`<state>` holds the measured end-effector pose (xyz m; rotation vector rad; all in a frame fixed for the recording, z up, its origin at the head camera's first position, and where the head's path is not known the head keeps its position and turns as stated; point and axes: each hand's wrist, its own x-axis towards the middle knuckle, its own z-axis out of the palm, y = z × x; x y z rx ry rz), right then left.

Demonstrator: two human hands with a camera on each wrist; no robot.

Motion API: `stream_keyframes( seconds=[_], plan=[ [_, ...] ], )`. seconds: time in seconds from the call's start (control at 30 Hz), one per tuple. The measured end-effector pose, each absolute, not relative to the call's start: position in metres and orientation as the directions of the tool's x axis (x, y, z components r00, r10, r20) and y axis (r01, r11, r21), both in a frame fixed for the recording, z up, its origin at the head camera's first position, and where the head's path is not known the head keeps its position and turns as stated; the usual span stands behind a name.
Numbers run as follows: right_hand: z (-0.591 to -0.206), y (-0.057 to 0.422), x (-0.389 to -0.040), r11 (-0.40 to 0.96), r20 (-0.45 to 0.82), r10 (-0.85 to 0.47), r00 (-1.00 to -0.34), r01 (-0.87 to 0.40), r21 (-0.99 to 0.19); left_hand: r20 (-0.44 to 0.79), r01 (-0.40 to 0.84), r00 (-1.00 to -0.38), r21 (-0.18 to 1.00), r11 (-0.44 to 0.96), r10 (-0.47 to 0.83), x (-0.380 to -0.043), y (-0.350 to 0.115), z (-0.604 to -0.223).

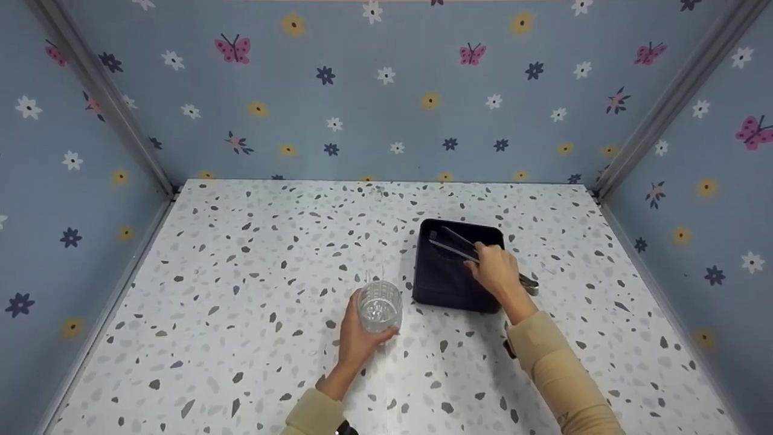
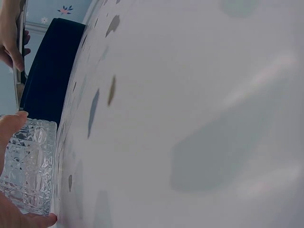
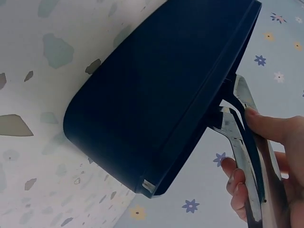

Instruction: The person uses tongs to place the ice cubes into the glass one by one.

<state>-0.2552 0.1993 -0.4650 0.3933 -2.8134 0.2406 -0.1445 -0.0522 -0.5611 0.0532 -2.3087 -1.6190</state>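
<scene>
My left hand (image 1: 356, 338) holds a clear cut-glass tumbler (image 1: 380, 306) upright on the table, thumb on the near side and fingers round the left. The left wrist view shows the patterned side of the tumbler (image 2: 29, 166) between thumb and fingers. My right hand (image 1: 496, 269) grips a pair of metal tongs (image 1: 453, 249) over a dark navy bin (image 1: 447, 287). In the right wrist view the tongs (image 3: 242, 142) reach over the rim of the bin (image 3: 152, 85), their arms slightly apart. Their tips are hidden inside it, and I cannot tell what they touch.
The white speckled table (image 1: 241, 290) carries the bin right of the tumbler. Blue flowered panels (image 1: 386, 90) stand at the back and both sides, with grey metal posts (image 1: 109, 96) at the corners.
</scene>
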Motion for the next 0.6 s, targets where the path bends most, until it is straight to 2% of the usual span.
stream_keyframes(
  seconds=[0.6],
  plan=[
    [-0.477,0.190,-0.285,0.944,0.267,-0.277,-0.923,-0.313,-0.103,0.266,0.183,-0.943,0.915,0.359,-0.198,-0.144,-0.053,-0.560]
  ],
)
